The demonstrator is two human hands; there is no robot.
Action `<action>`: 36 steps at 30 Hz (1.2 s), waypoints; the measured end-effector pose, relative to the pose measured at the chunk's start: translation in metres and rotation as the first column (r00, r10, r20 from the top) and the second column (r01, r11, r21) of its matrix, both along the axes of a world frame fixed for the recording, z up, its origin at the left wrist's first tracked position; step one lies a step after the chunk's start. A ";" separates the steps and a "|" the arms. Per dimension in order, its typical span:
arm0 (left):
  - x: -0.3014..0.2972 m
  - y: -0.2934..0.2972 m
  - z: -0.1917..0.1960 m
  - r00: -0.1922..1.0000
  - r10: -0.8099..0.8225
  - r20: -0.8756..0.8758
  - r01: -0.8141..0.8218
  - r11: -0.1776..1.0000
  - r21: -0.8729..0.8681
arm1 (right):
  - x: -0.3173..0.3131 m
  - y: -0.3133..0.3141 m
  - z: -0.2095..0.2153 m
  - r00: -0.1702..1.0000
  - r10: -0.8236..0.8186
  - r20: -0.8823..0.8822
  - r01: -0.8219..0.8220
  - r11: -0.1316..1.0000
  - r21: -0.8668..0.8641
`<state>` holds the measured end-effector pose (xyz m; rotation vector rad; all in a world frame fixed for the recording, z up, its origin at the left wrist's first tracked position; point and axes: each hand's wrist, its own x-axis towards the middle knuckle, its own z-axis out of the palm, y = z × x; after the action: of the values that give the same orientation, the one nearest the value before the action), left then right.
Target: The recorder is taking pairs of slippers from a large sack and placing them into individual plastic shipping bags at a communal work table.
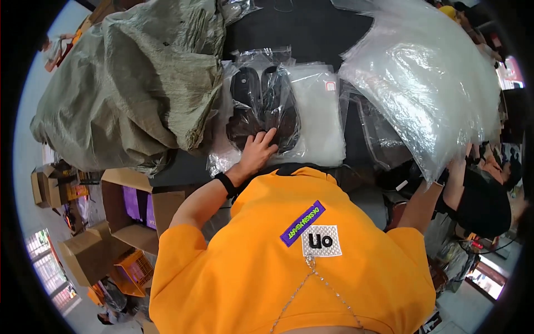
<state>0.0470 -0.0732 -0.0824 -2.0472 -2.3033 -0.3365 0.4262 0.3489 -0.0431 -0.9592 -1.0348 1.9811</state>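
A pair of black slippers (242, 92) lies side by side in a clear plastic bag (290, 106), in front of me on the dark table. My left hand (257, 154) rests at the near end of the bagged slippers, its fingers apart and bent against the plastic. Beneath and to the right of them lies a stack of flat clear plastic bags (322, 125) with a small red-and-white label. My right forearm reaches out to the right, under the edge of a big heap of clear plastic bags (411, 72). The heap hides the fingers of my right hand.
A bulky grey-green woven sack (128, 83) covers the table's left side. Below it on the left stand open cardboard boxes (122, 178), one holding purple packages, and an orange crate (133, 270). At the right, close to the plastic heap, is another person in black (481, 195).
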 end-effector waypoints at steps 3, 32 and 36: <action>0.009 0.016 -0.002 1.000 0.016 -0.027 -0.017 0.998 -0.056 | 0.010 0.021 0.026 0.999 0.029 -0.015 -0.029 1.000 -0.001; -0.148 0.003 0.024 -0.030 0.140 0.990 0.850 -0.518 0.099 | -0.030 -0.477 0.097 0.793 -0.598 -0.117 0.552 0.786 -0.280; -0.141 0.018 0.016 0.091 0.174 0.981 0.739 -0.672 0.051 | 0.001 -0.531 0.089 0.677 -0.611 -0.410 0.447 0.784 -0.431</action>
<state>-0.0935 -0.0553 -0.0662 1.2514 -0.2807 -0.5766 0.4269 -0.1819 0.0463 -0.6808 -0.0985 1.7441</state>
